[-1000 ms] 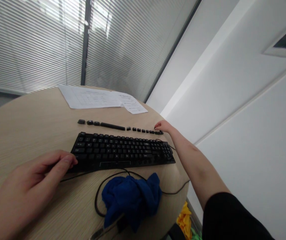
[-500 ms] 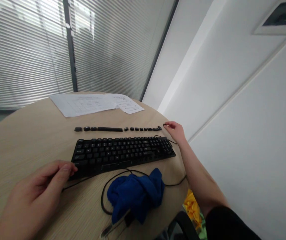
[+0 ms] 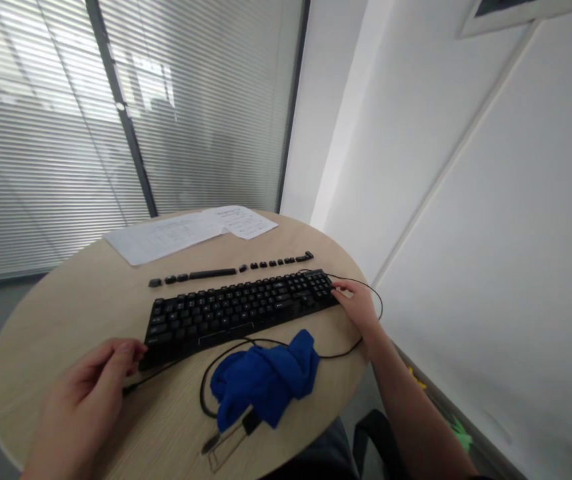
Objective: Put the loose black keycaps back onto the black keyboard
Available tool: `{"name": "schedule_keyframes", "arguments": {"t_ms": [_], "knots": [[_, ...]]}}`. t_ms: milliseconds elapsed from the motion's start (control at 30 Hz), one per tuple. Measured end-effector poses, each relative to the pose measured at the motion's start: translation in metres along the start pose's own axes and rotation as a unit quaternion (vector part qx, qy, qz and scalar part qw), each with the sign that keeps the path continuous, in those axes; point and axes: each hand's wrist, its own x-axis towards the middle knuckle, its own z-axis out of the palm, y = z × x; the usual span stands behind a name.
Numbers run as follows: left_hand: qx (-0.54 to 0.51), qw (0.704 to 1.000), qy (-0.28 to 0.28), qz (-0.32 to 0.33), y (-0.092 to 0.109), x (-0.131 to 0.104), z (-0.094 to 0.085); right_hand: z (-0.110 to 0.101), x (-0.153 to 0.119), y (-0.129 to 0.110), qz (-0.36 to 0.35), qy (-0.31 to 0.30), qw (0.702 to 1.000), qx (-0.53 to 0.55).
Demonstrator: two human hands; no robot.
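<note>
Blinds [image 3: 31, 153] fill the far left, behind the round table [image 3: 41, 333]. The left hand [image 3: 83, 400] is at the keyboard's near left corner, fingers bent and thumb drawn in against them; whether they grip its edge I cannot tell. Papers [image 3: 166, 241] lie at the far edge. Nearer is a row of loose keys [image 3: 212, 274]: 3 short, 1 long, then a string of small pieces. The keyboard [image 3: 246, 307] lies flat in front of this row, mid-table. Before it sits a crumpled blue cloth [image 3: 266, 377], with a wire tool [image 3: 251, 422] poking out. The right hand [image 3: 359, 308] is at the keyboard's right end, thumb and fingers bent; their hold is unclear. A cable [image 3: 381, 303] bows around that hand.
</note>
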Motion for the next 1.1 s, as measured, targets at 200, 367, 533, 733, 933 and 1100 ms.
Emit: {"name": "schedule_keyframes", "arguments": {"t_ms": [200, 367, 533, 733, 933, 1100], "knots": [[-0.065, 0.996, -0.044, -0.041, 0.03, -0.004, -0.013, 0.002, -0.002, -0.002, -0.024, -0.03, 0.997, -0.063], [-0.078, 0.994, -0.059, -0.04, 0.035, -0.006, -0.014, 0.002, -0.003, -0.006, -0.033, -0.054, 0.995, -0.081], [-0.083, 0.994, -0.062, -0.043, 0.027, -0.004, -0.012, 0.002, -0.002, -0.01, -0.039, -0.073, 0.993, -0.083], [-0.112, 0.991, -0.062, -0.028, 0.022, -0.004, -0.007, 0.0, -0.004, -0.011, 0.001, -0.073, 0.993, -0.09], [-0.118, 0.991, -0.057, -0.029, 0.019, -0.003, -0.007, -0.001, -0.003, -0.014, -0.005, -0.071, 0.994, -0.083], [-0.108, 0.992, -0.057, -0.022, 0.022, -0.003, -0.009, -0.001, -0.002, -0.012, -0.011, -0.072, 0.994, -0.082]]}}
